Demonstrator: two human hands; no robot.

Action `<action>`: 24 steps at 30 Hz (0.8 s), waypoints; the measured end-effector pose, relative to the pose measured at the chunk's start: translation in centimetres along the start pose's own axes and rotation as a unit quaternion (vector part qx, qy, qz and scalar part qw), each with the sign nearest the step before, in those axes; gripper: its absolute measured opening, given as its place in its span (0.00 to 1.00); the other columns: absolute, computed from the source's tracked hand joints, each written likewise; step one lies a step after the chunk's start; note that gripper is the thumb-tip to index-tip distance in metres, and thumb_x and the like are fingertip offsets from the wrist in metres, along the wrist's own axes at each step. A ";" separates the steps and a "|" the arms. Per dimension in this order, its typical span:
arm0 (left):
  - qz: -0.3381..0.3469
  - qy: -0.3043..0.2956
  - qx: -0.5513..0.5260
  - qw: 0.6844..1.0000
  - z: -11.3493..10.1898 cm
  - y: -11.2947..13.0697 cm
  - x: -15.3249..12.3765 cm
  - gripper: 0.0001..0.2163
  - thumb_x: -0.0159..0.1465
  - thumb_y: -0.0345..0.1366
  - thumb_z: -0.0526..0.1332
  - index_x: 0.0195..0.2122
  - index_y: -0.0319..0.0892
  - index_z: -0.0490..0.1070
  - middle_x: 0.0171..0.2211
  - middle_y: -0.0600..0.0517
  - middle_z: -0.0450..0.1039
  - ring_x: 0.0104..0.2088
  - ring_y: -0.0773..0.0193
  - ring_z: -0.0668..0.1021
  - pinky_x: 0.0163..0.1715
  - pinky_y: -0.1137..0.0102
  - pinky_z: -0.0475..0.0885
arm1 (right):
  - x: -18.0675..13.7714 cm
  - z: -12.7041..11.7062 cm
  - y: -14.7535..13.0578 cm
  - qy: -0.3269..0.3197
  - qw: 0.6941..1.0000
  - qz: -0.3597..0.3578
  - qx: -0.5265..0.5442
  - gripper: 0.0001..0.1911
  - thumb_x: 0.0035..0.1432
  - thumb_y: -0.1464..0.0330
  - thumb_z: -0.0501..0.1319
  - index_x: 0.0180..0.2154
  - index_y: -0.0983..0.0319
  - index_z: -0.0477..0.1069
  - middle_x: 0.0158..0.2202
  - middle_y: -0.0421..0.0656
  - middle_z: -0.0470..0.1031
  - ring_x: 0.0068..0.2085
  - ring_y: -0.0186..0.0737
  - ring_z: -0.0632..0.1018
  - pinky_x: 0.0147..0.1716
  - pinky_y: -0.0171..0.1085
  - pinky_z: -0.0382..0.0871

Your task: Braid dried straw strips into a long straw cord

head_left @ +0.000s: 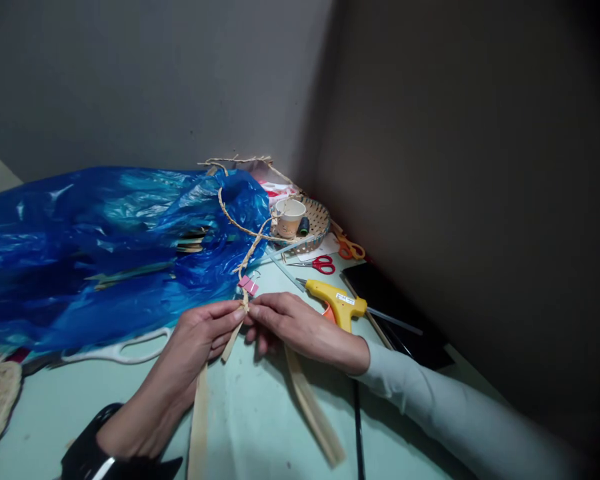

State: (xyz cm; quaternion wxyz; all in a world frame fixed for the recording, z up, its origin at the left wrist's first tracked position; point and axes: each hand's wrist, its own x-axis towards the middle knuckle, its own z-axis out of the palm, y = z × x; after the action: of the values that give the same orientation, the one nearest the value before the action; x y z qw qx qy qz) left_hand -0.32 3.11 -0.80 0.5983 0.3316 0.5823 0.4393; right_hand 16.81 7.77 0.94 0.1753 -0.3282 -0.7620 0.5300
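Note:
Both my hands meet at the lower end of a braided straw cord (251, 250). My left hand (200, 337) pinches the braid between thumb and fingers. From the other side, my right hand (290, 327) is closed on the same spot, thumb and forefinger pressed together. Just above my fingertips a pink binder clip (249, 285) grips the cord. Flat pale straw strips hang below: a short one (231, 343) between my hands, a long one (199, 420) under my left hand and another (313, 413) under my right.
A blue plastic bag (105, 247) with straw inside fills the left. White-handled scissors (125, 350) lie before it. Rightward are a yellow glue gun (337, 300), red scissors (323, 265), orange scissors (350, 249), and a woven basket (321, 223) with a paper cup (289, 219) and dark thread spool (304, 227).

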 end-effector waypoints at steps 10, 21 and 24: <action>0.171 0.115 0.270 0.940 1.5 -0.4 -1.2 0.07 0.58 0.41 0.64 0.33 0.46 0.79 0.31 0.51 0.80 0.36 0.55 0.78 0.38 0.68 0.65 | 0.2 0.9 0.8 0.104 0.988 -0.044 -0.105 0.14 0.64 0.72 0.53 0.29 0.65 0.73 0.26 0.38 0.71 0.28 0.31 0.67 0.30 0.30 0.57; 0.248 0.154 0.469 0.834 1.6 -0.6 -2.0 0.12 0.65 0.40 0.53 0.32 0.46 0.76 0.30 0.51 0.81 0.31 0.57 0.79 0.34 0.66 0.67 | 0.3 1.3 1.0 0.164 0.981 0.011 -0.104 0.09 0.57 0.73 0.57 0.25 0.64 0.71 0.23 0.39 0.72 0.26 0.31 0.68 0.26 0.32 0.53; 0.295 0.172 0.483 0.806 1.4 -1.0 -2.1 0.12 0.64 0.38 0.55 0.32 0.45 0.78 0.32 0.50 0.82 0.32 0.57 0.80 0.34 0.66 0.68 | 0.3 1.4 0.8 0.180 0.974 0.007 -0.135 0.08 0.56 0.73 0.57 0.26 0.64 0.71 0.23 0.39 0.73 0.26 0.32 0.68 0.26 0.32 0.53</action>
State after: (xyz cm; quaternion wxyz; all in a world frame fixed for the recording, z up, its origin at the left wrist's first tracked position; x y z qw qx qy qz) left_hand 1.38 0.95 -0.65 0.0924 0.6524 0.6869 0.3067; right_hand 15.98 7.15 -0.36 0.2601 -0.4438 -0.7802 0.3560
